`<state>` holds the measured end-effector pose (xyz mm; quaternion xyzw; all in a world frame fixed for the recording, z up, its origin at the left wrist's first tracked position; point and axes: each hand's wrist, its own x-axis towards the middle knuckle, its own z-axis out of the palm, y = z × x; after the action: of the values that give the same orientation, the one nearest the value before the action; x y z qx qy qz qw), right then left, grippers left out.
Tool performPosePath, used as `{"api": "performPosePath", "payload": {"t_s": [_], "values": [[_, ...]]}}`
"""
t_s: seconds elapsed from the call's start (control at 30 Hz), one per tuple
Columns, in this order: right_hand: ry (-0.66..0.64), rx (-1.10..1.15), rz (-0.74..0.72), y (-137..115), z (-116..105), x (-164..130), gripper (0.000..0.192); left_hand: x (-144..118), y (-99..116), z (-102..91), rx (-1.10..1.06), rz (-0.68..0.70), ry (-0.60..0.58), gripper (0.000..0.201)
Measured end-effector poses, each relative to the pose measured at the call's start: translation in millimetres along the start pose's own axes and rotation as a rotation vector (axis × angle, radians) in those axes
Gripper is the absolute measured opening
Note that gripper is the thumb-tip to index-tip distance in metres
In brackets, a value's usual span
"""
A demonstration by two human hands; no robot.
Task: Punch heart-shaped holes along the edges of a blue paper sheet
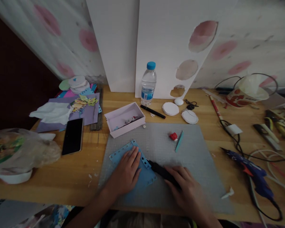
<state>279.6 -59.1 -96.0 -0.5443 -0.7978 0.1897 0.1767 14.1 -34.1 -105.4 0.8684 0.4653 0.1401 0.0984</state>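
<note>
A blue sheet with punched holes along its edges lies on a grey cutting mat. Spread flat over the sheet, my left hand presses it down. My right hand grips a black-handled craft knife, its tip touching the sheet's right edge beside a folded strip. Just beyond, a pale pink open box holds a small figure. A small red object and a turquoise stick-like tool rest on the mat, farther from my hands.
A water bottle, a black pen and white discs stand or lie behind the mat. To the left are a phone and a bagged bowl. A blue glue gun with cables lies right; a paper bucket stands behind.
</note>
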Motion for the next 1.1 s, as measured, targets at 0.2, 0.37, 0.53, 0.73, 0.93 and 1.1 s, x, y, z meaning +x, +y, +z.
{"api": "performPosePath", "payload": {"t_s": [0.2,0.37,0.53,0.73,0.93,1.1], "values": [[0.006,-0.006,0.026,-11.4,5.6,26.8,0.032,-0.9,0.7,0.5,0.040,0.018,-0.021,0.054],[-0.015,0.003,0.009,-13.1,4.7,42.6,0.031,-0.1,2.2,-1.0,0.049,0.002,-0.031,0.053],[0.001,-0.027,-0.008,-15.8,8.2,58.6,0.032,0.1,3.0,-0.7,0.043,-0.005,-0.017,0.050],[0.022,-0.049,0.001,-22.7,13.1,76.1,0.030,0.2,2.4,0.4,0.013,0.002,0.011,0.048],[0.073,-0.044,0.009,-27.8,20.6,85.1,0.030,0.0,3.0,0.6,0.014,-0.013,0.014,0.051],[0.087,-0.006,-0.001,-26.0,21.7,82.6,0.031,0.4,3.1,-1.6,0.031,0.009,0.012,0.048]]}}
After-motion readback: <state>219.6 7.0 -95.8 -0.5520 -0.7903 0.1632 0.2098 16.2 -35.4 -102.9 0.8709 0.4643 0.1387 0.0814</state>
